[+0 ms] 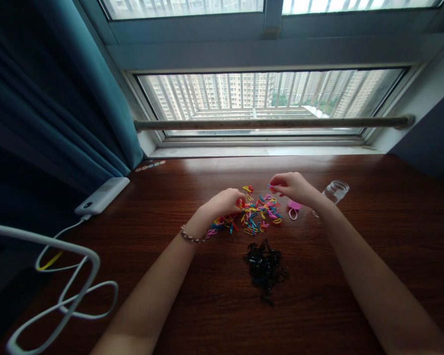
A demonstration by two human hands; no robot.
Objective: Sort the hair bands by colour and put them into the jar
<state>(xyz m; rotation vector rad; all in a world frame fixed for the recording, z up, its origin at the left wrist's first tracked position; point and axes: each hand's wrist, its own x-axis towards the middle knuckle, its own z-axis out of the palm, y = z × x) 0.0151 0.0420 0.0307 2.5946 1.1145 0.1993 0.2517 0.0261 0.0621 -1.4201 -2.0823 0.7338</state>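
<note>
Pile of small multicoloured elastic loops [261, 213] on glossy red-brown wooden table [192, 305], mostly beyond a tangled heap of black shiny strips [265, 266]; single strips indistinct. Left hand [225, 202]: fingers curled narrow into pile's left side, covering some loops; red visible at fingertips, firm grip cannot be told. Right hand [291, 188]: thumb and finger pinched on a tiny blue-and-red piece [271, 187], outline unclear, above pile's far right edge. Clear round-mouthed jar [337, 190] partly hidden behind right wrist; flat pink piece with ring [293, 206] partly covered too. Both forearms cut off below.
</note>
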